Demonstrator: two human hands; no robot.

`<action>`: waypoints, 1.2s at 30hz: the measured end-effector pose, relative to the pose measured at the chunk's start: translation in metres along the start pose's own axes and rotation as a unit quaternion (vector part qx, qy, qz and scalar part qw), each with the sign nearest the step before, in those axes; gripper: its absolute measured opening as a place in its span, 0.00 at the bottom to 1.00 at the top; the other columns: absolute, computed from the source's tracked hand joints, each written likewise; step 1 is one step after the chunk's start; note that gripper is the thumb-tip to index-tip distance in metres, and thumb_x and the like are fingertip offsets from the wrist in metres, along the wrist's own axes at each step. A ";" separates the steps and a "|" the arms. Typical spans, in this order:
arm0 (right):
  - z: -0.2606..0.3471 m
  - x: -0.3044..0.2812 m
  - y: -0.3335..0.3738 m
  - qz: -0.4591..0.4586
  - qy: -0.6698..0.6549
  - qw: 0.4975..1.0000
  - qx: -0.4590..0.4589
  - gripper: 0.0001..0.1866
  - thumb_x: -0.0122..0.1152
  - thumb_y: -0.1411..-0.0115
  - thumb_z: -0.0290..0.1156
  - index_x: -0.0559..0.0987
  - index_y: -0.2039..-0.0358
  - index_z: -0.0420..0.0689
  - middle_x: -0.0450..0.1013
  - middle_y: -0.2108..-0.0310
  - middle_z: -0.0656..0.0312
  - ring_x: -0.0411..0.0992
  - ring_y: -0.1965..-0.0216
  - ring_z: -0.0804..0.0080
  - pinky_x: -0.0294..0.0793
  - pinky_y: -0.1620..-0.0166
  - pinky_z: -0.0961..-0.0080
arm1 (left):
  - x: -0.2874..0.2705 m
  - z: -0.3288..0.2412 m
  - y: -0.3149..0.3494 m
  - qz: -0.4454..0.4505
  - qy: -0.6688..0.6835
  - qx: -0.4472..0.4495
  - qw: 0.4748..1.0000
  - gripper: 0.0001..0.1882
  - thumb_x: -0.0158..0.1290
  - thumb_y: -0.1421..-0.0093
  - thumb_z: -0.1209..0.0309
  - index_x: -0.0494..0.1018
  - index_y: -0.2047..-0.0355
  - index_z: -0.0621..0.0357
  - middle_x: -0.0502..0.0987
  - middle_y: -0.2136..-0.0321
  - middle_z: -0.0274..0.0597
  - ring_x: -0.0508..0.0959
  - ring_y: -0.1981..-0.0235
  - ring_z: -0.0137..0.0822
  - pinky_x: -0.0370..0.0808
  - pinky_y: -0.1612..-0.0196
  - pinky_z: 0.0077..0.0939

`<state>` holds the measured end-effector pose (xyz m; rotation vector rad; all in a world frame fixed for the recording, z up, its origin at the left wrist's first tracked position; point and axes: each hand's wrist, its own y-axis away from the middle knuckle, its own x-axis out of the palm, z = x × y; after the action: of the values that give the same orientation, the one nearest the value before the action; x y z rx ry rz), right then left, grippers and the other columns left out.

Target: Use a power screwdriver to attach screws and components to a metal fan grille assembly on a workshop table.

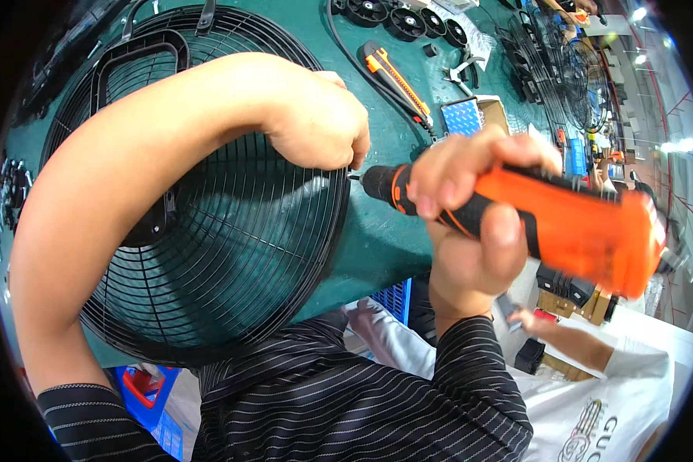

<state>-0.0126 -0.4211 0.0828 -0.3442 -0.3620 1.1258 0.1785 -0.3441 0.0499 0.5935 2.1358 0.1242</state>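
Observation:
A round black wire fan guard lies on the green table, with a black handle bracket at its upper left. My left arm reaches over the guard. My left hand is closed at its right rim, fingertips down on the edge; anything small between them is hidden. My right hand grips an orange and black power screwdriver, its body slightly blurred. The tool is held nearly level, its bit pointing left at the rim, just below my left fingertips. Whether the bit touches a screw there is too small to tell.
Beyond the guard lie an orange utility knife, a black cable, pliers, a blue patterned packet and several black round wheels. More wire guards stand far right. A co-worker's arm shows lower right. Blue crates sit below the table.

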 end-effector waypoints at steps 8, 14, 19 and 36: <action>-0.002 -0.012 0.001 -0.019 0.044 0.997 -0.053 0.23 0.53 0.38 0.40 0.67 0.47 0.39 0.67 0.74 0.58 0.65 0.79 0.70 0.69 0.72 0.71 | -0.003 -0.004 0.001 -0.021 0.004 -0.007 1.000 0.15 0.46 0.39 0.71 0.79 0.58 0.63 0.80 0.57 0.44 0.72 0.45 0.42 0.51 0.31 0.45; -0.025 0.000 -0.058 0.079 0.142 0.946 -0.282 0.13 0.66 0.52 0.19 0.76 0.65 0.36 0.73 0.72 0.55 0.72 0.74 0.69 0.74 0.68 0.73 | -0.005 -0.002 0.004 -0.087 0.056 0.028 0.994 0.16 0.46 0.42 0.71 0.81 0.58 0.56 0.81 0.59 0.53 0.78 0.54 0.51 0.72 0.48 0.40; -0.011 0.001 -0.052 0.115 0.134 0.976 -0.127 0.23 0.63 0.45 0.39 0.71 0.56 0.34 0.71 0.74 0.55 0.70 0.76 0.68 0.72 0.71 0.72 | 0.000 0.006 0.004 -0.075 -0.001 0.029 0.997 0.17 0.47 0.42 0.69 0.80 0.56 0.56 0.81 0.59 0.53 0.79 0.54 0.52 0.74 0.51 0.40; 0.005 -0.005 -0.034 0.042 -0.131 0.986 0.093 0.53 0.51 0.51 0.73 0.67 0.45 0.31 0.73 0.70 0.52 0.72 0.71 0.65 0.70 0.66 0.71 | -0.002 0.003 -0.005 -0.041 -0.051 0.028 0.998 0.14 0.48 0.40 0.68 0.82 0.63 0.58 0.82 0.64 0.41 0.77 0.52 0.39 0.58 0.39 0.43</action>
<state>0.0102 -0.4386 0.1018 -0.0452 -0.4738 1.2808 0.1794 -0.3499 0.0481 0.5331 2.0670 -0.0098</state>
